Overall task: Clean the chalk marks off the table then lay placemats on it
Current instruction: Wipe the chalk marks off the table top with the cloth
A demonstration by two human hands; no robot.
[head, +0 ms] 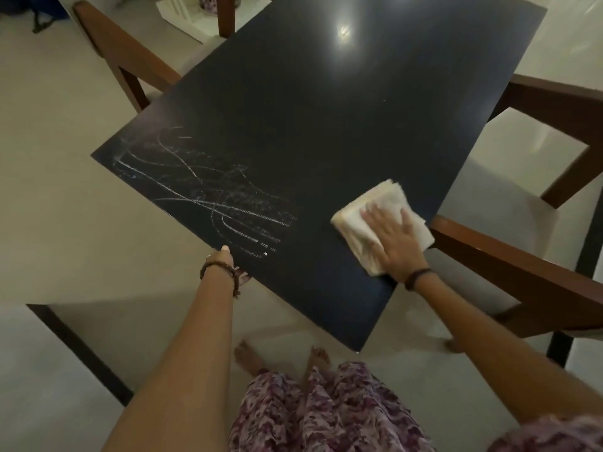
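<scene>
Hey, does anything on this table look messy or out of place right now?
Yes. White chalk marks still streak the dark table near its left corner. The right hand presses a folded white cloth flat to the right of them, not on them. No placemats are in view.

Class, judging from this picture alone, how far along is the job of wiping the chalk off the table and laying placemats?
Done: the dark glossy tabletop looks chalk-free on its far and right parts. In hand: the right hand presses a folded white cloth flat on the table; the left hand grips the near edge. Left: the white chalk scribbles near the left corner, and every placemat; none is in view.
</scene>
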